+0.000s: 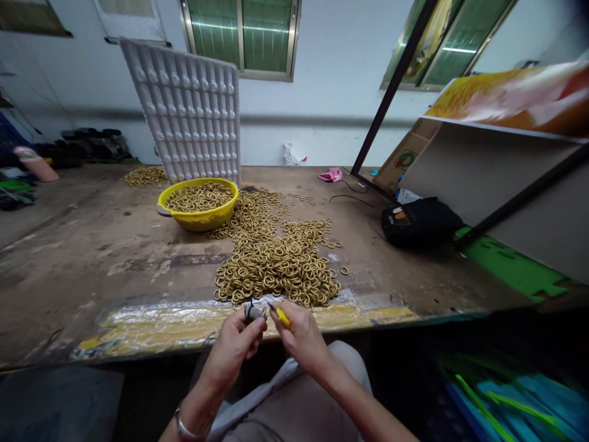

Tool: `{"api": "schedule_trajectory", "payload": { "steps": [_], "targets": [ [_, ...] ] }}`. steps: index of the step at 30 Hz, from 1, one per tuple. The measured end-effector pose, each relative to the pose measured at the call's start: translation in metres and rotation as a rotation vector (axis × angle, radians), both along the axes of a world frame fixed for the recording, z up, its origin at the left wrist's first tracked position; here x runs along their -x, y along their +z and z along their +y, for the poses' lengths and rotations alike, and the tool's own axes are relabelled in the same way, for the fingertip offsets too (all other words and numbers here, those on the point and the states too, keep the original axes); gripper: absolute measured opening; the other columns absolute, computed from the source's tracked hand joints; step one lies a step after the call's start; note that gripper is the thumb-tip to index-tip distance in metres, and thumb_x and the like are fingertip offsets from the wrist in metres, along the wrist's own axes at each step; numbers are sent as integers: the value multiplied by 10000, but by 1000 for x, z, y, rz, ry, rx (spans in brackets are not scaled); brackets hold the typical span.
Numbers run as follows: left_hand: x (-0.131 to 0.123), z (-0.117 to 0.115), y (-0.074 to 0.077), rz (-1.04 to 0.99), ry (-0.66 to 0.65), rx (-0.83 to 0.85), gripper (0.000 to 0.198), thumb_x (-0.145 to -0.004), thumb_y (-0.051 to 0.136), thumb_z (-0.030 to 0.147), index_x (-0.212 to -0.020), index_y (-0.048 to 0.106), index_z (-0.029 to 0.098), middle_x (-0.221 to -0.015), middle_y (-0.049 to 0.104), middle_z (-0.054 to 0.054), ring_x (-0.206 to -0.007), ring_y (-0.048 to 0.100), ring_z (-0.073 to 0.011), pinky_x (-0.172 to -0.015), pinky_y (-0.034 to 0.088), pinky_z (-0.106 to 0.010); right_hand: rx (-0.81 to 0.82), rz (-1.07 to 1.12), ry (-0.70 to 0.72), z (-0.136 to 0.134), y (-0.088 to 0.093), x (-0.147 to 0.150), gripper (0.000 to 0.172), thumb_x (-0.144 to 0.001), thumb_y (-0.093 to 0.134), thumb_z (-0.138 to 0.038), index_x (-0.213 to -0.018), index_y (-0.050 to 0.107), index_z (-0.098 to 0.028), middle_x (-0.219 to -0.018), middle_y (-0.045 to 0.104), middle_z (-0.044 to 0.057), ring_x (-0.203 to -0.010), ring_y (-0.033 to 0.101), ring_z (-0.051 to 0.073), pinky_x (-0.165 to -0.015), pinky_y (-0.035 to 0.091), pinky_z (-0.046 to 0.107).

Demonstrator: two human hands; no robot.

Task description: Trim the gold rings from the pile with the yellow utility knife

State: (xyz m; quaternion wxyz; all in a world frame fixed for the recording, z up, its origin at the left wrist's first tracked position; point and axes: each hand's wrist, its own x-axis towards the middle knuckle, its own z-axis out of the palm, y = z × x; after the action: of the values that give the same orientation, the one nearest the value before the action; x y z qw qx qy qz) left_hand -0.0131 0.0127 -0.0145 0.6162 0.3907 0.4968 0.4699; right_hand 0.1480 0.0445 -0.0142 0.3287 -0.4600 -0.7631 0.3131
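At the table's front edge, my left hand (237, 341) is closed in a pinch. A grey wrap (253, 312) with a black band covers one of its fingers. A small brass-coloured ring seems to be between the fingertips, mostly hidden. Close beside it, my right hand (299, 334) grips a small tool with a yellow handle (282, 317). The tool's dark tip points toward the left fingertips; its exact kind is unclear. Just beyond both hands lies a heap of brass-coloured rings (280, 264), spreading back across the table.
A yellow basin (197, 218) full of rings stands left of the heap, before an upright grey moulded tray (188, 116). Another ring pile (145, 176) lies behind. At right are a black bag (418, 221), a pink cloth (331, 175) and a metal frame (391, 92). Clear tape covers the table edge (151, 328).
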Motion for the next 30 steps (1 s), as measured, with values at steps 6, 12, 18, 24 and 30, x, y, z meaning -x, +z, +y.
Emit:
{"api": "schedule_trajectory", "payload": {
  "steps": [6,12,18,24,30],
  "targets": [
    [-2,-2,-1,44,9,-26,372,-745,683,512,-813,578,162,-519,432,60,-425,319,-59,-396,244,-161,-118,-361,-8,-11,0,1,240,-772,496,-20,-910,592,-192,-858,643,41,-777,584,170,-688,363,249],
    [2,-7,6,153,-5,-98,322,-776,655,478,-823,598,165,-554,402,55,-459,309,-78,-426,238,-189,-140,-466,11,-6,-4,4,287,-766,451,8,-923,592,-185,-837,662,45,-757,599,172,-660,350,259],
    [13,-28,29,342,-122,-233,258,-808,638,379,-662,575,175,-622,498,-4,-596,437,-140,-555,352,-230,-101,-622,-211,26,-5,-24,184,-848,454,-58,-825,592,-179,-770,664,53,-673,586,158,-608,305,260],
    [12,-39,-31,595,-230,-215,143,-802,624,292,-719,585,183,-700,601,-31,-680,519,-182,-625,385,-252,-137,-559,-194,34,-12,-25,148,-905,528,-233,-782,595,-185,-791,655,39,-727,597,160,-635,320,249],
    [13,-57,-105,1118,-267,-137,380,-755,584,193,-1131,605,142,-1114,652,-177,-1051,580,-330,-926,399,-441,-54,-630,-175,34,-30,-3,115,-890,539,-232,-852,625,-166,-891,667,80,-783,615,179,-666,352,252]
  ]
}}
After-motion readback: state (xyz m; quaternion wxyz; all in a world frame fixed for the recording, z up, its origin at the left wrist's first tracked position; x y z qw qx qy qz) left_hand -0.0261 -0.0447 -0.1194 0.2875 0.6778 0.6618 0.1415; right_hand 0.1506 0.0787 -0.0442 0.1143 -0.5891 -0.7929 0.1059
